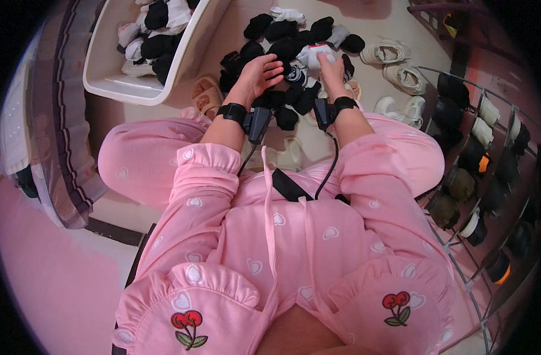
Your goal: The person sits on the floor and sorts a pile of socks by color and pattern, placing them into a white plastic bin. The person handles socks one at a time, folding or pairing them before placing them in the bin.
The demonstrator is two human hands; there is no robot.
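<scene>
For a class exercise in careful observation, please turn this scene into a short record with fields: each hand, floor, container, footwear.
Left hand: open, fingers spread, apparently empty, near the black fabric socks
Right hand: touching a white fabric sock with red trim; fingers partly hidden, grip unclear
Pale floor: a loose heap, mostly black socks
Container: white rectangular plastic bin, upper left, holding black and pale socks
Footwear: off-white shoes right of the heap; tan open sandal left

Soft diffuse light, pinkish cast, dimmer right side, fisheye-bent edges, black corners
</scene>
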